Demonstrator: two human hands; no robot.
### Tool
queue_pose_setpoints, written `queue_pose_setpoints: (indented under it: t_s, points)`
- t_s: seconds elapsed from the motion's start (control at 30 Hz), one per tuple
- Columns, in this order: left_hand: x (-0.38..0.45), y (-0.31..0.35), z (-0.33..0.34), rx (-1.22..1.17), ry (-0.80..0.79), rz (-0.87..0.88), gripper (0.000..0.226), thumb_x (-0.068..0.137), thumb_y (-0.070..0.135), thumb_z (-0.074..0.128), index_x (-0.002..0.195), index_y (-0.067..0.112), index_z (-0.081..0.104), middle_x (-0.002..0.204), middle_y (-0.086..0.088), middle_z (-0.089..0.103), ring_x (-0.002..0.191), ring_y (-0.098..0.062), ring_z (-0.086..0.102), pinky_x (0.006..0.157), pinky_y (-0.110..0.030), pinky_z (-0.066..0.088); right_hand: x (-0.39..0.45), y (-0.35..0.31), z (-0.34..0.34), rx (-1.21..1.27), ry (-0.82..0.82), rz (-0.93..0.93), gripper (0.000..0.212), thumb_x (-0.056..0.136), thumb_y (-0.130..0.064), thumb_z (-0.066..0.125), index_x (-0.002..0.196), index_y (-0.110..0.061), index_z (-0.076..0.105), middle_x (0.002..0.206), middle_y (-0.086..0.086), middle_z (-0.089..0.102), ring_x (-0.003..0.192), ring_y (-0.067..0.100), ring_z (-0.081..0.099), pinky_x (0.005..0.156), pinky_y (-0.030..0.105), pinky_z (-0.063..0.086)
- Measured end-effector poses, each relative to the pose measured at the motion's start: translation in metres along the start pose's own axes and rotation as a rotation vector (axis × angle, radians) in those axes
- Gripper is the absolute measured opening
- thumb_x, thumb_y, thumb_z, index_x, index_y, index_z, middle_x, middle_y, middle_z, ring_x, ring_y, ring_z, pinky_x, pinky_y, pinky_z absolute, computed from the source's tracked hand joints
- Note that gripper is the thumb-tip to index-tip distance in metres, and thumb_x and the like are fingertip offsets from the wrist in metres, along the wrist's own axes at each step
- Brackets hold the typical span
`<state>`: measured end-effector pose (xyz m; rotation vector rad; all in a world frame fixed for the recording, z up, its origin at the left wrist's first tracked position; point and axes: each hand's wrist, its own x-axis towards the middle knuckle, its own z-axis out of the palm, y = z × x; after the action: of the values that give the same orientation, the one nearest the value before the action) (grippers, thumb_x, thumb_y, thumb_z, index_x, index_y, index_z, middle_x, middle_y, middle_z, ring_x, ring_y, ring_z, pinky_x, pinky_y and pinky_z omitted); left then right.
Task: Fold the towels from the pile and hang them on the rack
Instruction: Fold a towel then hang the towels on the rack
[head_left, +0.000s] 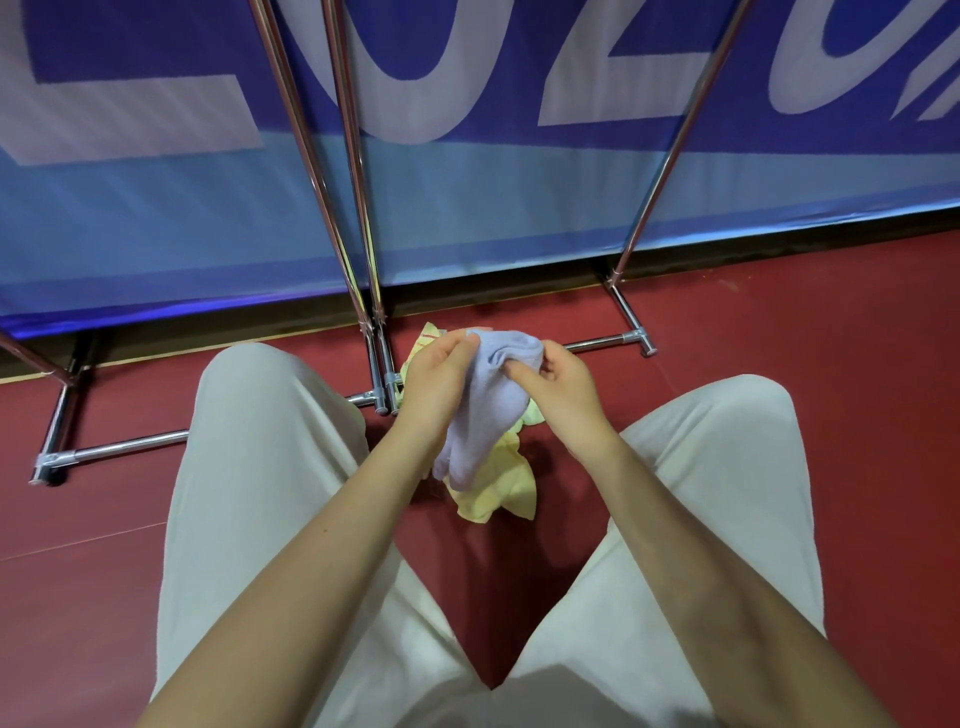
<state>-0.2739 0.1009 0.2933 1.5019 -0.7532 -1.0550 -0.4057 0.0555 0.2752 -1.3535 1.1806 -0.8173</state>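
You hold the lavender towel (480, 410) bunched above the yellow pile (506, 488) on the red floor (779, 332), just near the rack's feet (382, 384). Your left hand (436, 374) pinches its top edge; your right hand (558, 384) grips the other side, likely hunting 2 corners to spread it for folding.

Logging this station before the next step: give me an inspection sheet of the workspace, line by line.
Surface: dark red floor, person crouched over it.
Job's things: lavender towel held up, bunched, not yet folded; yellow towels piled on the floor beneath it; chrome rack poles and base bars behind, no towel seen on the visible parts.
Clutter: nothing seen.
Grippers: left hand and right hand both pinch the lavender towel's upper edge.
Cables: nothing seen.
Surroundings: blue banner with large white lettering behind the rack.
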Motion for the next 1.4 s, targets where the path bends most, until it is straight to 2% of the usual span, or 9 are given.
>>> queue_pose_setpoints:
  t_s: [0.13,0.23,0.37,0.53,0.67,0.9,1.07,1.23,1.4]
  points:
    - [-0.009,0.003,0.005,0.028,-0.074,-0.014,0.040,0.095,0.036,0.043,0.108,0.010,0.071,0.109,-0.006,0.071,0.107,-0.022,0.064,0.102,-0.045,0.047,-0.007,0.000,-0.005,0.123,0.044,0.007,0.017,0.081,-0.017,0.073,0.095,-0.009,0.067,0.087,-0.004,0.068,0.082,0.003,0.062,0.072,0.017,0.049]
    - [-0.013,0.003,0.006,0.023,-0.185,0.040,0.041,0.098,0.044,0.045,0.115,0.015,0.069,0.115,-0.002,0.070,0.113,-0.014,0.062,0.096,-0.029,0.048,-0.009,-0.001,-0.010,0.175,0.036,-0.014,0.015,0.085,-0.013,0.069,0.098,-0.007,0.066,0.091,0.000,0.069,0.089,0.008,0.064,0.080,0.023,0.051]
    - [-0.014,-0.002,0.005,0.023,-0.227,0.095,0.026,0.094,0.015,0.060,0.119,0.007,0.065,0.114,-0.004,0.071,0.107,-0.013,0.066,0.091,-0.022,0.051,-0.009,-0.003,-0.015,0.278,-0.011,-0.004,0.021,0.089,-0.012,0.065,0.108,-0.004,0.064,0.106,0.012,0.070,0.100,0.021,0.066,0.089,0.035,0.051]
    - [-0.007,-0.003,-0.001,0.028,-0.070,0.088,0.020,0.096,0.012,0.056,0.109,0.003,0.068,0.106,-0.011,0.072,0.096,-0.018,0.067,0.087,-0.031,0.052,-0.004,-0.002,-0.012,0.274,-0.074,-0.013,0.028,0.087,-0.008,0.062,0.115,-0.005,0.062,0.114,0.014,0.068,0.108,0.025,0.064,0.094,0.038,0.050]
    - [-0.005,0.004,-0.005,-0.001,0.007,0.125,0.017,0.094,0.012,0.057,0.104,0.008,0.070,0.104,-0.010,0.072,0.092,-0.013,0.065,0.083,-0.027,0.052,0.001,0.002,-0.004,0.020,-0.167,-0.047,0.035,0.084,0.002,0.056,0.115,-0.014,0.059,0.107,0.002,0.067,0.099,0.011,0.063,0.086,0.026,0.051]
    - [-0.011,0.018,-0.012,-0.044,0.072,0.183,0.017,0.095,0.008,0.055,0.103,-0.001,0.067,0.088,-0.001,0.066,0.071,0.006,0.060,0.065,-0.010,0.047,0.011,0.029,0.028,-0.175,-0.314,0.106,0.026,0.082,-0.013,0.071,0.106,-0.019,0.061,0.090,-0.011,0.065,0.090,0.007,0.062,0.072,0.011,0.045]
    - [0.003,0.022,-0.043,-0.051,0.182,0.198,0.034,0.082,0.038,0.061,0.088,0.005,0.068,0.083,-0.006,0.063,0.079,-0.014,0.055,0.073,-0.035,0.041,0.011,0.061,0.050,-0.268,-0.409,0.130,0.019,0.091,-0.020,0.062,0.110,-0.014,0.063,0.093,-0.011,0.064,0.092,0.008,0.060,0.076,0.018,0.044]
    - [0.014,0.020,-0.069,-0.221,0.292,0.168,0.016,0.089,0.025,0.061,0.082,0.026,0.075,0.087,0.006,0.071,0.087,-0.011,0.062,0.079,-0.030,0.047,0.011,0.068,0.071,-0.170,-0.364,0.153,0.023,0.098,-0.013,0.045,0.117,-0.013,0.058,0.099,-0.009,0.062,0.095,0.005,0.058,0.076,0.014,0.044]
    - [0.023,0.017,-0.091,-0.356,0.415,0.174,0.017,0.092,0.020,0.059,0.078,0.021,0.070,0.069,0.010,0.061,0.069,-0.007,0.050,0.063,-0.022,0.041,0.019,0.058,0.081,0.042,-0.146,0.243,0.021,0.091,-0.011,0.038,0.094,-0.010,0.059,0.087,0.002,0.062,0.085,0.016,0.057,0.079,0.032,0.046]
